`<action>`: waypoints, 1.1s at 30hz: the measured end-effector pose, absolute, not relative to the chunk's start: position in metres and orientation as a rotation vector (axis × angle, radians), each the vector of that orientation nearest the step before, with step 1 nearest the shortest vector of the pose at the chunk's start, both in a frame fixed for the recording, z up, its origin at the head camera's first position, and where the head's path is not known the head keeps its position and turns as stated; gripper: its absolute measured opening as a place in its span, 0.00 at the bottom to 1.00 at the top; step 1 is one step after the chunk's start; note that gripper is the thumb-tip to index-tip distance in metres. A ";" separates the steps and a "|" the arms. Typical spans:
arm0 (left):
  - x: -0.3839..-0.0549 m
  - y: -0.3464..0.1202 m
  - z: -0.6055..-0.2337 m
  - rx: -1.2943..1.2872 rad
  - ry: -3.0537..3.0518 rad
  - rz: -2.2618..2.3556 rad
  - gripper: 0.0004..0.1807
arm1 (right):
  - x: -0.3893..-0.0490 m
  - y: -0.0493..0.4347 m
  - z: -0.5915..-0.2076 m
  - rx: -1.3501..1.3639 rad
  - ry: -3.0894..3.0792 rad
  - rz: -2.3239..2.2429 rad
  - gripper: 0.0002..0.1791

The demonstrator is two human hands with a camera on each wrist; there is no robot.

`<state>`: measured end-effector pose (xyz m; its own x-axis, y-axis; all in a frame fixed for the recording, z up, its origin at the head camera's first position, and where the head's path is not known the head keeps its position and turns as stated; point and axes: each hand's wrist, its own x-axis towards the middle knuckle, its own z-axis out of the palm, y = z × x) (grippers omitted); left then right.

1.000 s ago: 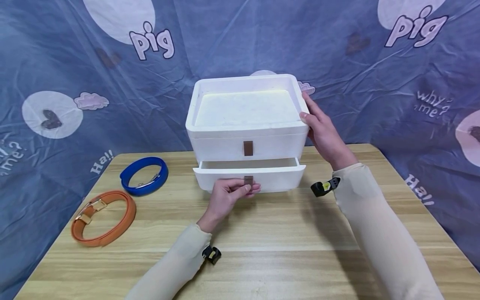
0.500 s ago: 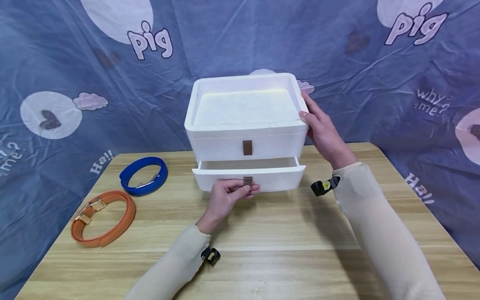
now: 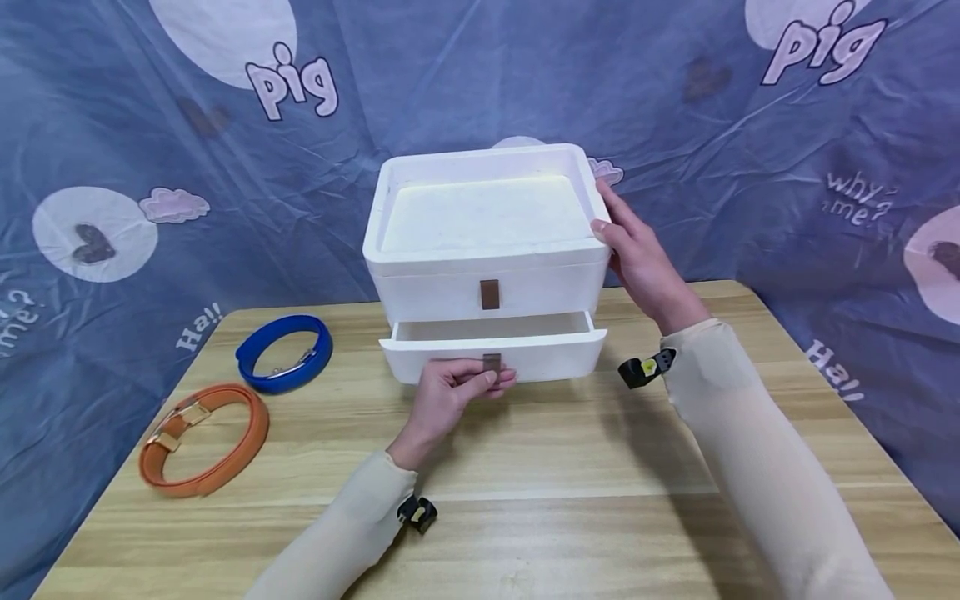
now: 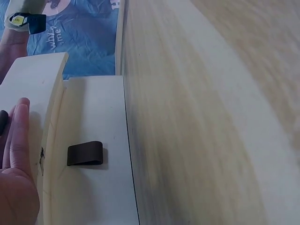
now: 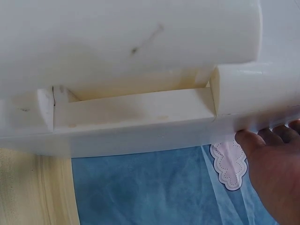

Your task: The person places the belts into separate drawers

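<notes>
My L hand [image 3: 442, 396] pinches the brown tab [image 3: 491, 364] btw thumb & fingers, thumb on the near face. Tab's on the mid drawer [image 3: 558, 360], right behind my pinch; it juts part way out of the box [image 3: 487, 258], so a strip of its inside shows just above my grip. Drawer's plain white, top corners flaring out either side of my fingers, w/ a thin dark scuff [image 5: 134, 50] on its outside in the R wrist view. Box is white too, rounded corners, upright; its top, well above the pinch, is a shallow tray [image 3: 487, 212]. Btw the two, upper drawer [image 3: 435, 296] sits flush, also brown-tabbed. Below my grip, lower drawer [image 4: 101, 112] is flush too, w/ a looped brown tab. My R hand [image 3: 641, 258], up & R of the pinch, grips the box's R edge, thumb on the rim, fingers along the side. Well L of my pinch: blue belt [image 3: 324, 354], coiled; orange belt [image 3: 258, 425], coiled w/ gold buckle, nearer me. All on the wood table [image 3: 562, 517], blue cloth [image 3: 450, 75] behind
</notes>
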<state>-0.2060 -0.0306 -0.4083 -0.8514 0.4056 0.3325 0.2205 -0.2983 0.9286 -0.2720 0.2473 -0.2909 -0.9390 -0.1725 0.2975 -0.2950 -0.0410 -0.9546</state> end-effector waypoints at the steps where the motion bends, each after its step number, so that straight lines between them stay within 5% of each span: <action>1: -0.206 -0.031 -0.408 0.804 1.782 2.301 0.09 | -0.272 0.247 -0.291 0.516 -2.115 2.142 0.34; 33: -0.198 -0.033 -0.405 0.794 1.800 2.266 0.09 | -0.272 0.250 -0.290 0.538 -2.143 2.127 0.35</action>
<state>-0.1981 -0.0333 -0.4053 -0.8508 0.4218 0.3132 0.2095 -0.2743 0.9385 -0.2717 0.2501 -0.2902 -0.9358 -0.1925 0.2954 -0.2968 -0.0221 -0.9547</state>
